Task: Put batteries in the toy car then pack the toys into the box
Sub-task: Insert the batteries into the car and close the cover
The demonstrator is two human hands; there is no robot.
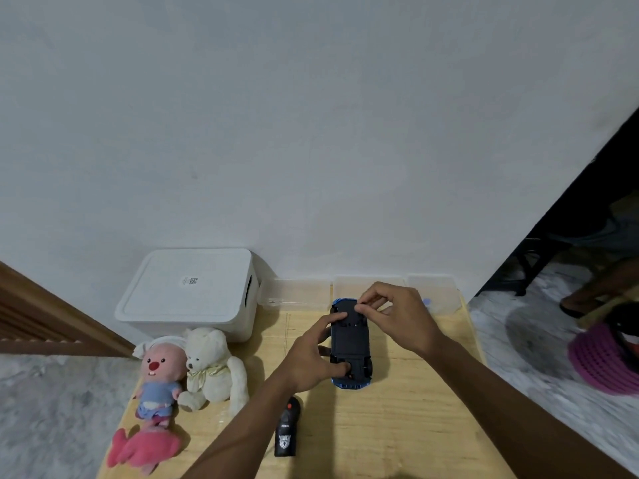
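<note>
Upturned toy car held in two hands on a wooden worktop.

Worktop (397,426), pale wood, against a wall. Box (186,295), white, lid on, far left corner. Two plush toys, white bear (211,364) and pink figure (159,371), in front of the box. Toy car (350,340), blue, underside up, mid-worktop. Left hand (307,361), forearm reaching in from below, fingers curled round the car's left side. Right hand (397,312), wrist bent over the far end, thumb and forefinger pinching at the underside. Remote control (286,430), black, lying near the left forearm.
</note>
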